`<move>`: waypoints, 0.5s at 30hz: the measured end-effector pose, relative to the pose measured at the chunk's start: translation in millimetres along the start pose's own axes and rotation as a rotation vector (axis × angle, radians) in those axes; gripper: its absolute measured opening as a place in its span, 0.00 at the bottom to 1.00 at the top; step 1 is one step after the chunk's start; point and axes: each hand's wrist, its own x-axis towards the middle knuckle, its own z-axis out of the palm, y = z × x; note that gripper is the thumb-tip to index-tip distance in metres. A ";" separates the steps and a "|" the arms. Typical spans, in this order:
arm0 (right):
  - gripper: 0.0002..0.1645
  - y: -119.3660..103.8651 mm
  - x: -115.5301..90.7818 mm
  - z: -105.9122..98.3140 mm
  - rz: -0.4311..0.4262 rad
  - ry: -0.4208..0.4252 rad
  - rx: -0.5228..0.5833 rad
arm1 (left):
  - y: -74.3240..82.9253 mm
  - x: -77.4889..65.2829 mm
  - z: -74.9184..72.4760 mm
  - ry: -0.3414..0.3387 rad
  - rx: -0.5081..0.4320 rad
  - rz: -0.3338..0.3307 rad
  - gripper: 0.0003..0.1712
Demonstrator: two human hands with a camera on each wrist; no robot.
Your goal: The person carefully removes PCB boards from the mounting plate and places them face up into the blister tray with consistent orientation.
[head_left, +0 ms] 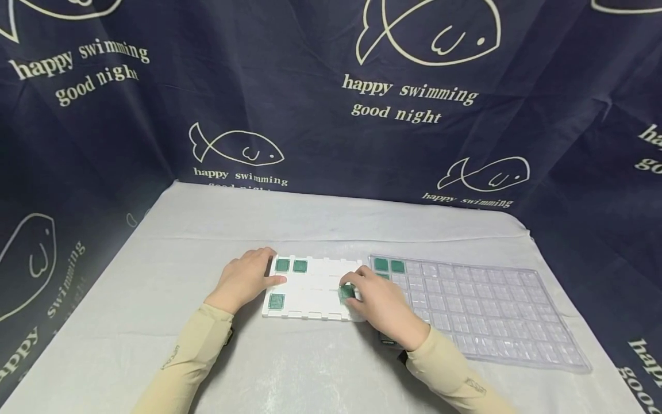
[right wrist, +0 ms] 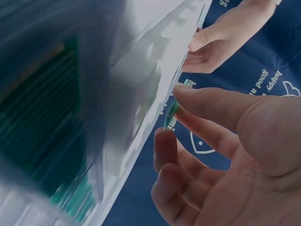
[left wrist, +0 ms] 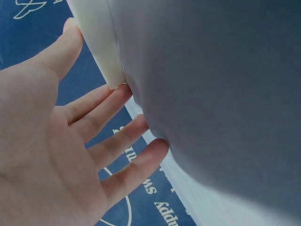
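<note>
My right hand (head_left: 381,296) pinches a small square green circuit board (head_left: 346,294) between thumb and fingers, over the right end of a white panel (head_left: 315,300) with a notched border. In the right wrist view this green board (right wrist: 171,110) is seen edge-on at the fingertips. My left hand (head_left: 245,282) rests at the panel's left edge, thumb on top; its other fingers reach down beside the edge, fairly straight, in the left wrist view. On the panel lie more green boards: one (head_left: 282,265) and another (head_left: 300,265) at the back left, and one (head_left: 276,302) at the front left.
A clear plastic tray (head_left: 483,305) with many small compartments stands right of the panel. Its back left compartments hold green boards (head_left: 381,264). A dark piece (head_left: 388,340) shows below the right wrist. A white cloth (head_left: 289,368) covers the table; dark blue printed curtains (head_left: 310,86) surround it.
</note>
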 end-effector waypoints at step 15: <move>0.18 33.5 -14.0 -7.2 0.094 0.001 0.001 | -0.7 0.8 1.0 0.000 0.002 0.011 0.33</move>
